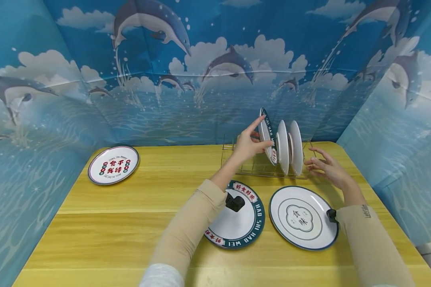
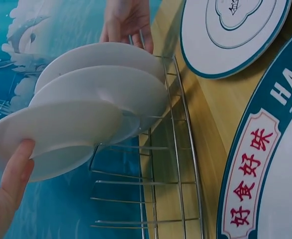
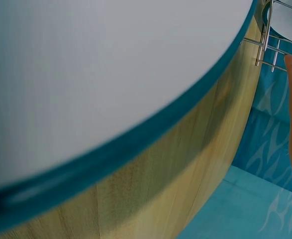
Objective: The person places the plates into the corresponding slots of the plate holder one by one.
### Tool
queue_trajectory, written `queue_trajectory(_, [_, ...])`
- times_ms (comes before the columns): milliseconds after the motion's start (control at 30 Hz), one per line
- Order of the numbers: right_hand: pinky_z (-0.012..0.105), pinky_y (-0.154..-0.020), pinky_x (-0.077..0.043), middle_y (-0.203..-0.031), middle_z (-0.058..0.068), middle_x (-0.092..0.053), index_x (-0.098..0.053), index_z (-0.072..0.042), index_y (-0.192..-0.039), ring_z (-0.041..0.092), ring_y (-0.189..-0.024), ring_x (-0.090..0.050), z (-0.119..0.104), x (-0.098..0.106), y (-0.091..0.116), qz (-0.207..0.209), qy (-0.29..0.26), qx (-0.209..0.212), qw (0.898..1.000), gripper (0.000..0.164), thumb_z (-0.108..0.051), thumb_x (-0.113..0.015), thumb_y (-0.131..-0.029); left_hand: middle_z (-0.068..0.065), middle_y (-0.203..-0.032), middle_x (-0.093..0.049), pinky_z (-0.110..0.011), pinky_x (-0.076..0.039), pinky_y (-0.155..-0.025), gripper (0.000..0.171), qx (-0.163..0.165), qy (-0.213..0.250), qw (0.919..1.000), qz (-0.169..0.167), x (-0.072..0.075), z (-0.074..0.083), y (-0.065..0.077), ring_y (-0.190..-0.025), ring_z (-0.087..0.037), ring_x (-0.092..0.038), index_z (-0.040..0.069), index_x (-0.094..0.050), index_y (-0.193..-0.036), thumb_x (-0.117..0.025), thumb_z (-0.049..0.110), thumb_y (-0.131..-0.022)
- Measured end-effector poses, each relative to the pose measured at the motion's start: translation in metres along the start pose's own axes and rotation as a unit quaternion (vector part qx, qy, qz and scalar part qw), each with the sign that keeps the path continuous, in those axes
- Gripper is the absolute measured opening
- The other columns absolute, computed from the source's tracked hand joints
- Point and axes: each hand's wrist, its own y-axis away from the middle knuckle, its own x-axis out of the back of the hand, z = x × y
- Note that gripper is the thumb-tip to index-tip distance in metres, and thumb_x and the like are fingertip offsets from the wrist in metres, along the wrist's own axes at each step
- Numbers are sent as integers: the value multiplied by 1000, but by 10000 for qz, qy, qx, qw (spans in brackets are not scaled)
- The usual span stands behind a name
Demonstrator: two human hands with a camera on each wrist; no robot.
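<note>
My left hand (image 1: 247, 145) grips a white plate (image 1: 267, 135) with a dark green lettered rim, thumb on one side and fingers on the other. This plate leans at the left of two upright white plates, a nearer one (image 1: 283, 147) and one farther right (image 1: 296, 147), in a wire dish rack (image 2: 179, 134). In the left wrist view the held plate (image 2: 61, 119) overlaps the others, showing its pale underside. My right hand (image 1: 328, 169) holds the rack's right end, its fingertips around the end wires. The rack's left slots show bare wires.
A lettered green-rimmed plate (image 1: 237, 219) lies flat under my left forearm. Right of it lies a white plate (image 1: 301, 217) with a flower-shaped emblem, beside my right sleeve. A smaller plate with red characters (image 1: 113, 165) lies at the far left. A dolphin-print curtain (image 1: 158, 111) stands behind the wooden table (image 1: 122, 227).
</note>
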Motion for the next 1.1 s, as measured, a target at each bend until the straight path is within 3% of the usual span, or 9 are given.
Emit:
queue_trajectory(233, [16, -78, -50, -101, -6, -59, -27, -35, -137, 5, -91, -58, -1, 0, 1, -36, 25, 26, 10000, 42, -33, -41, -97, -11, -99, -45, -22, -51, -50, 73, -282, -820, 9962, 105, -18, -4, -2, -65, -14, -51, 31, -37, -140, -72, 14, -79])
queue_trajectory(400, [16, -78, -50, -101, -6, -59, -21, -25, -143, 5, -92, -58, -2, -1, 2, -48, 33, 6, 10000, 51, -32, -40, -97, -14, -101, -46, -19, -46, -46, 71, -243, -1147, 9930, 142, -27, -12, -1, -62, -13, -47, 31, -39, -139, -72, 12, -79])
queue_trajectory(500, [17, -79, -51, -101, -6, -59, -19, -23, -144, 5, -91, -58, -2, -1, 1, -32, 52, -11, 10000, 52, -31, -40, -97, -12, -100, -46, -19, -46, -46, 71, -284, -1173, 9925, 188, -31, -18, -2, -66, -15, -48, 31, -39, -139, -72, 11, -79])
queue_trajectory(700, [17, -78, -51, -99, -9, -60, -26, -34, -137, 5, -91, -59, -1, 1, 1, -38, 23, 5, 10000, 42, -28, -40, -98, -6, -94, -43, -17, -43, -47, 71, -341, -1295, 9908, 205, -36, -26, -3, -68, -13, -44, 31, -39, -139, -72, 13, -79])
queue_trajectory(900, [17, -79, -51, -103, -1, -60, -24, -27, -141, 7, -92, -59, -1, -2, 1, -4, 26, 39, 10000, 48, -31, -41, -97, -10, -92, -41, -16, -37, -46, 70, -246, -1335, 9905, 226, -41, -33, -1, -64, -12, -38, 31, -39, -139, -71, 14, -80])
queue_trajectory(1100, [17, -79, -50, -103, -2, -60, -24, -29, -141, 7, -92, -59, -4, -2, 3, 5, 108, 10, 9999, 47, -32, -41, -97, -10, -96, -41, -17, -34, -47, 71, -158, -1393, 9900, 141, -41, -36, -1, -62, -11, -35, 34, -35, -140, -70, 16, -81])
